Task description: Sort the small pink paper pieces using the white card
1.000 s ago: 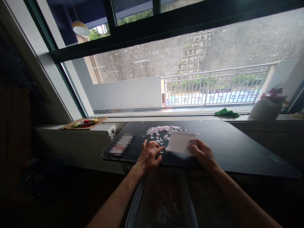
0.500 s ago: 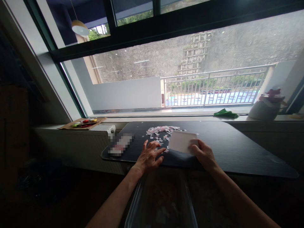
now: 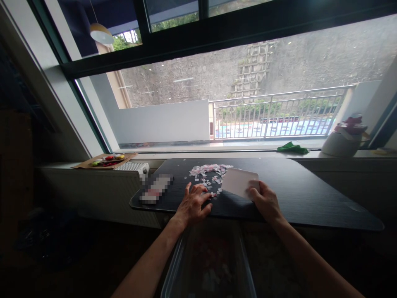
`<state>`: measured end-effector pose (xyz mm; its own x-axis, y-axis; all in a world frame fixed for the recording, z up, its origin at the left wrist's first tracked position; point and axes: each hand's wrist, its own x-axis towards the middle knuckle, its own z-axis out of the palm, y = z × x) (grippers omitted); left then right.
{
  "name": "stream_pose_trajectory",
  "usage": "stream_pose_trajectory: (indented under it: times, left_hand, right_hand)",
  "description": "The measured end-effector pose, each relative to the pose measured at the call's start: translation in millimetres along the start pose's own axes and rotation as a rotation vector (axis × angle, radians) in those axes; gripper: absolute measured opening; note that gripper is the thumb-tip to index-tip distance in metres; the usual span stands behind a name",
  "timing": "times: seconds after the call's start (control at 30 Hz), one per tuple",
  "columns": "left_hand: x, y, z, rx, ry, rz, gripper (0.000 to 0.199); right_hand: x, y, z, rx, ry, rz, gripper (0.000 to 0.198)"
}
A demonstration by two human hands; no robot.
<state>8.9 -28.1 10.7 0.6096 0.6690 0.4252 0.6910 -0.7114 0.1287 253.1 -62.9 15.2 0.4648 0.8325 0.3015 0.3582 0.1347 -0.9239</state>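
Observation:
Many small pale paper pieces (image 3: pixel 209 169) lie in a loose heap on the dark table (image 3: pixel 297 186), with some strewn toward its near edge. Fingers spread, my left hand (image 3: pixel 194 203) rests at the near side of the strewn pieces, its fingertips among them. My right hand (image 3: pixel 265 199) grips a flat white card-like sheet (image 3: pixel 237 181) by its right end, tilted beside the pieces. Below the table edge stands a clear plastic bin (image 3: pixel 248 265) with more small pieces inside, dimly lit.
A blurred-out rectangular object (image 3: pixel 156 188) lies at the table's left end. Left of the table, a radiator (image 3: pixel 102 190) has a brown board (image 3: pixel 83 162) with colourful items on top. A green cloth (image 3: pixel 291 147) and a pale jug-like object (image 3: pixel 343 140) sit on the windowsill.
The white sheet has risen slightly and tilted more, still in my right hand. My left hand stays among the pieces with little movement. The whole view has shifted a little.

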Motion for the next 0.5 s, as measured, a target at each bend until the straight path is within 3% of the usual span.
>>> stream_pose_trajectory:
  times: [0.3,0.5]
  left_hand:
    - [1.1,-0.5,0.2,0.002,0.001,-0.011,0.039]
    - [1.7,1.3,-1.4,-0.003,-0.001,-0.023,0.039]
  right_hand:
    - [-0.2,-0.6,-0.9,-0.005,0.002,-0.020,0.028]
    - [-4.8,-1.9,-4.2,-0.013,0.238,-0.040,0.023]
